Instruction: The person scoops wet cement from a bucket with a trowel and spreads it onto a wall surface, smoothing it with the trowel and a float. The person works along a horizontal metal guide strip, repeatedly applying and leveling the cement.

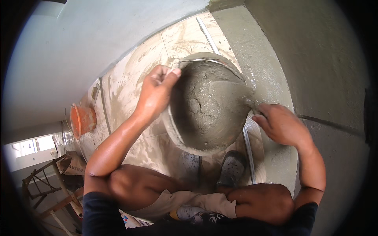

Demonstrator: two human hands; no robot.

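Wet grey mortar [197,108] lies in a round, mortar-smeared bucket with a thin wire handle [208,60], its surface cracked and lumpy at the middle; the round bucket [172,131] sits between the two hands, in front of the knees, its mouth facing up toward the head; whether its base rests on the floor I cannot tell. At its left rim the left hand [159,86] is closed, thumb against curled fingers, holding the edge near the end of the wire handle; the right hand [281,124] is wrapped around the grip of a flat, mortar-coated trowel [230,96], whose blade reaches over the right side of the bucket and touches the mortar. Below and beyond spreads a beige tiled floor [122,90] streaked with grey; a long silvery metal bar [249,153] runs beneath the bucket; well apart, at the left, an orange plastic bucket [87,120] lies tilted.
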